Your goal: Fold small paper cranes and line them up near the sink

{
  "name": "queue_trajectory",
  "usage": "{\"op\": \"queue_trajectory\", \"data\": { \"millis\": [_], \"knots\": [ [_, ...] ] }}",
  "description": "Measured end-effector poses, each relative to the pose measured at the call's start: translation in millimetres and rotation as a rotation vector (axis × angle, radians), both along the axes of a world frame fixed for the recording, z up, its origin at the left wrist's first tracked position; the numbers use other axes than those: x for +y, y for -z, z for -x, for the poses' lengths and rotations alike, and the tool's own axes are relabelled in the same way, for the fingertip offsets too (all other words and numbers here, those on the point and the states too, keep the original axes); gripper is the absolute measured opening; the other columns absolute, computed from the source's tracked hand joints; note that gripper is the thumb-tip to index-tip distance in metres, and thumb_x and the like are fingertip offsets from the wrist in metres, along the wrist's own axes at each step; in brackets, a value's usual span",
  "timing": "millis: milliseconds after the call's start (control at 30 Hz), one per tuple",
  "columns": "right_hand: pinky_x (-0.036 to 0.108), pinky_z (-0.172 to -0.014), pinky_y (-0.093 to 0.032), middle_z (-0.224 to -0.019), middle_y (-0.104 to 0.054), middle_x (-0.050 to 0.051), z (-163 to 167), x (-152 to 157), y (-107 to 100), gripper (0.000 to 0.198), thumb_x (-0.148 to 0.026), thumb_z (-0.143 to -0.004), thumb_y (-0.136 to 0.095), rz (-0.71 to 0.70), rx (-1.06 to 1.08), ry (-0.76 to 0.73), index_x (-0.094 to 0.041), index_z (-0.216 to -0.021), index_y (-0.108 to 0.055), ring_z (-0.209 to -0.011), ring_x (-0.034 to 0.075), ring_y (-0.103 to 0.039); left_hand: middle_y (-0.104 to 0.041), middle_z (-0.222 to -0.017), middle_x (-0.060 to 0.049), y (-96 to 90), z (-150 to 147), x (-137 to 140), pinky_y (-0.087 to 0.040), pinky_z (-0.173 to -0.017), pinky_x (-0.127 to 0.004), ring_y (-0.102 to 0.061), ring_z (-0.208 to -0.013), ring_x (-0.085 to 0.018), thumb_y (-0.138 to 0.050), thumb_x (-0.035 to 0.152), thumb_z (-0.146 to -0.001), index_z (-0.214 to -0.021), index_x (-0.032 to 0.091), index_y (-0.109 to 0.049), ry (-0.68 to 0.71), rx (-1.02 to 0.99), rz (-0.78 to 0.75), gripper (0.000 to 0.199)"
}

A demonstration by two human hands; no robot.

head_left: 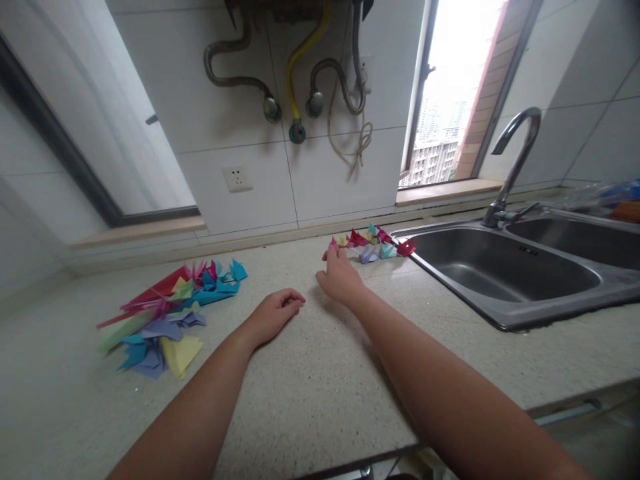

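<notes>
My left hand [278, 315] rests on the counter with its fingers curled together, and I see nothing in them. My right hand [341, 275] is stretched toward the back of the counter, thumb apart from the fingers. Its fingertips are at a pink folded paper crane [333, 242], at the left end of a small group of paper cranes; whether they touch it I cannot tell. That group includes a red crane [407, 247], a lavender one [369, 254] and a light teal one [387, 251]. Left of my left hand lies a larger, overlapping pile of folded colored paper cranes [163, 328].
The speckled counter [300, 400] runs beneath both arms. At right, a steel sink [500, 267] with a curved faucet [525, 133] borders the small group. Hoses, a yellow pipe [295, 67] and a wall socket [237, 179] are on the tiled wall behind.
</notes>
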State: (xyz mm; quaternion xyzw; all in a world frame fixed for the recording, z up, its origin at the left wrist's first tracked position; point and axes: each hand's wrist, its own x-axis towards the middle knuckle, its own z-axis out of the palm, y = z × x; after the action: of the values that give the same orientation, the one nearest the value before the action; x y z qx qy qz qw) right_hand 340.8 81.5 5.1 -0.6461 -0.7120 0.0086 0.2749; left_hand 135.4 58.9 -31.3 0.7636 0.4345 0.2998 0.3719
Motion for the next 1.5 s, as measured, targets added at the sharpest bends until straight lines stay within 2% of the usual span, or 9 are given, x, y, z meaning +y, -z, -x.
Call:
{"op": "queue_trajectory", "data": {
  "millis": [133,300,433,833,1333,1500],
  "knots": [
    [0.034,-0.080,-0.045,-0.113,-0.054,0.011,20.6,-21.1,1.2,0.028,-0.032,-0.085,-0.047,0.083,-0.181,-0.275,-0.020,-0.111,-0.052,-0.099,0.025,-0.058,-0.065,-0.087,-0.004,-1.5,-0.7,-0.7,-0.041,-0.072,-0.026,-0.056,-0.078,-0.016,-0.051,0.036,-0.088,-0.100,0.016,-0.065,0.024,-0.008,-0.016,0.028],
    [0.033,-0.073,-0.045,-0.106,-0.063,0.010,27.6,-30.5,4.8,0.026,-0.033,-0.089,-0.043,0.136,-0.323,-0.443,-0.019,-0.109,-0.053,-0.092,0.025,-0.063,-0.068,-0.094,-0.005,-2.8,-0.8,-0.6,-0.043,-0.081,-0.029,-0.059,-0.088,-0.019,-0.051,0.037,-0.089,-0.091,0.016,-0.065,0.061,-0.021,-0.065,0.025],
    [0.034,-0.071,-0.046,-0.101,-0.067,0.010,28.7,-30.9,8.3,0.026,-0.033,-0.089,-0.042,0.176,-0.371,-0.453,-0.019,-0.109,-0.051,-0.089,0.026,-0.065,-0.069,-0.095,-0.006,-1.7,-0.3,1.0,-0.044,-0.083,-0.030,-0.060,-0.090,-0.020,-0.051,0.039,-0.090,-0.093,0.016,-0.066,0.070,-0.030,-0.062,0.028],
    [0.037,-0.071,-0.047,-0.101,-0.068,0.012,27.5,-29.1,10.9,0.031,-0.035,-0.086,-0.044,0.184,-0.426,-0.464,-0.019,-0.112,-0.049,-0.090,0.029,-0.066,-0.070,-0.095,-0.005,-4.5,-0.9,-3.0,-0.045,-0.083,-0.030,-0.062,-0.091,-0.020,-0.051,0.037,-0.091,-0.093,0.016,-0.066,0.081,-0.016,-0.082,0.026],
    [0.036,-0.071,-0.045,-0.104,-0.068,0.012,27.2,-27.6,10.7,0.030,-0.034,-0.087,-0.043,0.202,-0.436,-0.485,-0.019,-0.111,-0.051,-0.092,0.028,-0.065,-0.070,-0.101,-0.004,0.3,-0.4,-1.4,-0.045,-0.086,-0.030,-0.063,-0.095,-0.019,-0.051,0.027,-0.090,-0.103,0.018,-0.068,0.107,-0.009,-0.121,0.023],
    [0.035,-0.071,-0.044,-0.105,-0.067,0.012,27.5,-27.6,10.3,0.030,-0.034,-0.087,-0.043,0.204,-0.439,-0.491,-0.019,-0.111,-0.051,-0.091,0.028,-0.065,-0.070,-0.097,-0.003,-0.7,0.0,-1.8,-0.045,-0.084,-0.029,-0.063,-0.092,-0.019,-0.051,0.027,-0.090,-0.096,0.018,-0.067,0.098,0.006,-0.128,0.020]
  ]
}}
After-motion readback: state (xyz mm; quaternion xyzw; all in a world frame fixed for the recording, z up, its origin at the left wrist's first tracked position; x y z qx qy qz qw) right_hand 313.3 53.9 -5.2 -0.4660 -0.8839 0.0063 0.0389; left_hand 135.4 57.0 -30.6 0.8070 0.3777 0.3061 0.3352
